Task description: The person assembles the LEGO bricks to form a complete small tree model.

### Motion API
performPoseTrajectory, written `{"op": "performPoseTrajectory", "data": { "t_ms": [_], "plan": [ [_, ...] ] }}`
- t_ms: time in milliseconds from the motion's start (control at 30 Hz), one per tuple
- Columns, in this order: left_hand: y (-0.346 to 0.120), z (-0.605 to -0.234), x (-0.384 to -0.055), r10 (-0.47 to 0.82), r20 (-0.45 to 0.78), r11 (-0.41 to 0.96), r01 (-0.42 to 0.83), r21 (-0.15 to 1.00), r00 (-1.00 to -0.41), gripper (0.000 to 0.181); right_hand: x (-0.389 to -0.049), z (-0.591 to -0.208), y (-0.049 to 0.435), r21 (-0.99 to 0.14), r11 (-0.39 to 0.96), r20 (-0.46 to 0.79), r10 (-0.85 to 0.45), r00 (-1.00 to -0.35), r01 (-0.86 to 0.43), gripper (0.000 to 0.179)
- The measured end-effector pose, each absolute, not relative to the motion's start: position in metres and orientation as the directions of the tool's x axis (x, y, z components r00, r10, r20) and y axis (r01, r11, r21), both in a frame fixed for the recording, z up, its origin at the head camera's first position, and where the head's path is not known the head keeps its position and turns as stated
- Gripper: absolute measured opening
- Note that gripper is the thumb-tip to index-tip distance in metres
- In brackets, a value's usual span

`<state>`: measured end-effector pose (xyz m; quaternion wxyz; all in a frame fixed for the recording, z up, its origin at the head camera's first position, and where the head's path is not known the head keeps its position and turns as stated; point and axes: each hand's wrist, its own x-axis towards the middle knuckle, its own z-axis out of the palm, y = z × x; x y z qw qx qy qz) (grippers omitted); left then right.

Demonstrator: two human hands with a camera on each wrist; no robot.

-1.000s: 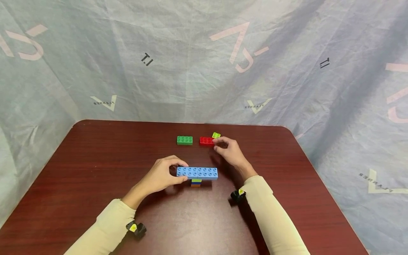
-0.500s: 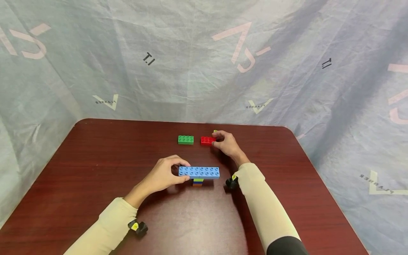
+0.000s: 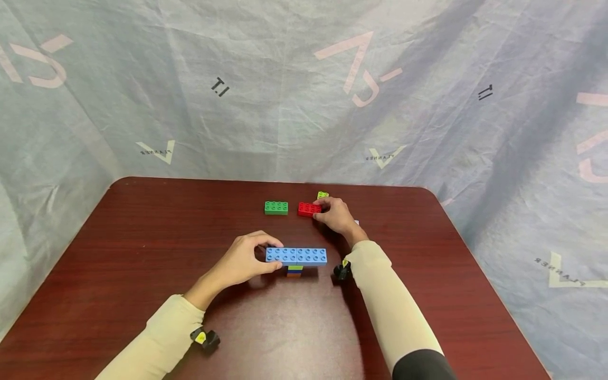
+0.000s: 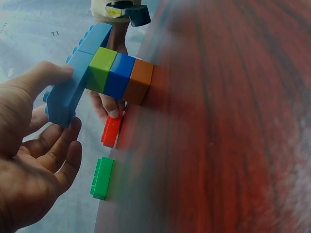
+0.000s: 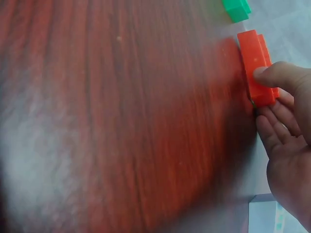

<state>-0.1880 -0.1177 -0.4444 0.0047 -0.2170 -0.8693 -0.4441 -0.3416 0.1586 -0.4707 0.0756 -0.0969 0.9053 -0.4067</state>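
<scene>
Two blue bricks (image 3: 281, 256): fingers of left hand (image 3: 243, 258) pinch one end; best hold them level.
One red brick (image 3: 306, 209): fingers of right hand (image 3: 339, 215) pinch it; squeeze softly.

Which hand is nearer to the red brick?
Right. The right hand pinches the red brick; the left hand is apart from it, nearer the person, gripping the light-blue bricks.
</scene>
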Motion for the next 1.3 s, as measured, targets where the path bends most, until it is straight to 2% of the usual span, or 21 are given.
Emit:
{"op": "performPoseTrajectory", "data": {
  "t_ms": [233, 700, 1067, 1300],
  "plan": [
    [-0.119, -0.443, -0.188, 0.371, 0.206, 0.513, 0.385, 0.767, -0.905, 0.034, -0.33, -0.459, 0.166, -0.774, 0.615, -0.027, -0.272, -0.962, -0.152, 0.037],
    [-0.119, -0.445, -0.188, 0.371, 0.215, 0.507, 0.391, 0.768, -0.903, 0.033, -0.298, -0.43, 0.171, -0.767, 0.554, 0.115, -0.378, -0.918, -0.324, 0.036],
    [-0.117, -0.445, -0.189, 0.373, 0.199, 0.517, 0.381, 0.766, -0.906, 0.034, -0.264, -0.411, 0.169, -0.769, 0.493, 0.174, -0.452, -0.875, -0.407, 0.034],
    [-0.117, -0.445, -0.188, 0.373, 0.184, 0.514, 0.367, 0.775, -0.909, 0.033, -0.243, -0.407, 0.158, -0.749, 0.486, 0.17, -0.516, -0.839, -0.45, 0.033]
  ]
}}
